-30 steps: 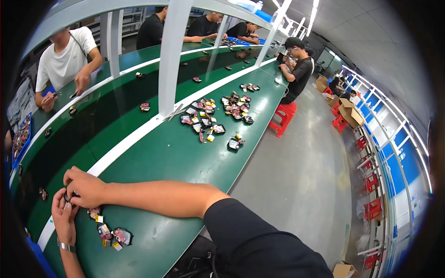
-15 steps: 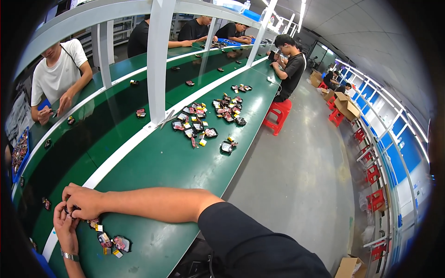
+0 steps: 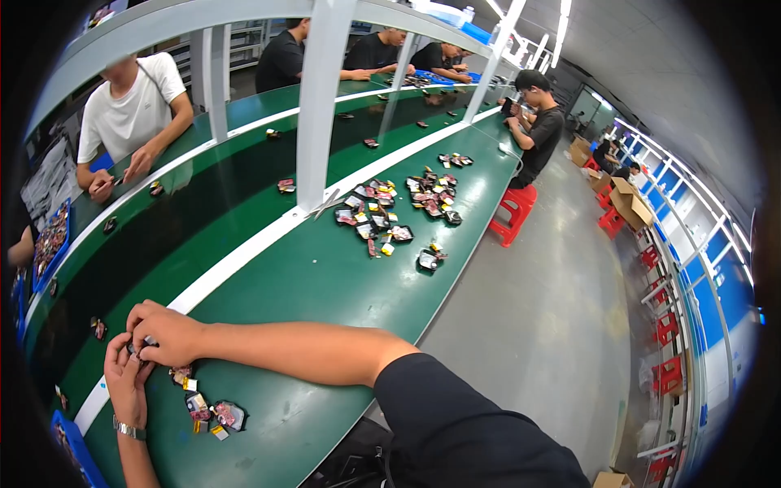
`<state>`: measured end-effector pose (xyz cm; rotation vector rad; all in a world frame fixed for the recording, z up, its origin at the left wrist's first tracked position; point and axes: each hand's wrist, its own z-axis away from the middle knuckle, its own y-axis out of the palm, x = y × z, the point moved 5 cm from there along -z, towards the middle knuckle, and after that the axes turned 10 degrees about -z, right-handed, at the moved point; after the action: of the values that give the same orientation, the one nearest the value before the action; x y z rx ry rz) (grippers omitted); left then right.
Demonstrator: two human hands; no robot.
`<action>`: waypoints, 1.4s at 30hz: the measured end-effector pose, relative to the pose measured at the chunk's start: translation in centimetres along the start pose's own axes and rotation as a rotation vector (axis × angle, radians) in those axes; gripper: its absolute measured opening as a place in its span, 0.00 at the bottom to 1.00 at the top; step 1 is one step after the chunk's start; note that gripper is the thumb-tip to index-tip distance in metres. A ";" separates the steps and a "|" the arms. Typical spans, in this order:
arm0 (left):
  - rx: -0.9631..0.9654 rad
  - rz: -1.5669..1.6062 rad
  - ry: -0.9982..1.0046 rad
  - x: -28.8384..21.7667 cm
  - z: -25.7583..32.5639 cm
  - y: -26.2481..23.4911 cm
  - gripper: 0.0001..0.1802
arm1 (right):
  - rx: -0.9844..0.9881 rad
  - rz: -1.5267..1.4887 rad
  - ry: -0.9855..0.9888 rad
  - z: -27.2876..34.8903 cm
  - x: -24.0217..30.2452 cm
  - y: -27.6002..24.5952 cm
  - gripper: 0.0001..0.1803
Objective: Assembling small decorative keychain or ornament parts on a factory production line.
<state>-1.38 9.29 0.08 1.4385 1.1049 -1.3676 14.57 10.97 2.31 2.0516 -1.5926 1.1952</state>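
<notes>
Small dark part, mostly hidden between both hands' fingertips

Little is seen to have changed over the last second. The left hand and right hand have been kept pressed together over a small dark part at the near left edge of the green tabletop. The right hand has been lowered slightly onto the left. The whole view has been shifted as the head turned.
</notes>
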 end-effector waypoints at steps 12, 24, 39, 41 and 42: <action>0.143 0.202 0.057 -1.7 0.3 2.1 0.19 | -0.022 0.211 0.003 0.5 3.5 -1.4 0.07; 0.130 0.210 0.037 -1.3 0.0 1.4 0.19 | -0.059 0.196 -0.040 0.4 3.3 -1.3 0.06; 0.163 0.215 0.063 -1.1 -0.1 1.1 0.17 | -0.107 0.109 0.028 0.6 2.6 -0.9 0.06; 0.164 0.219 0.061 -1.0 -0.1 1.3 0.17 | -0.107 0.072 0.062 0.7 2.5 -1.1 0.06; 0.161 0.222 0.056 -1.0 -0.1 1.4 0.17 | -0.107 0.029 0.099 0.8 2.2 -1.2 0.07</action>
<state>-0.01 9.01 1.10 1.6714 0.8559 -1.2871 16.09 9.37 3.80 1.8798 -1.6090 1.1752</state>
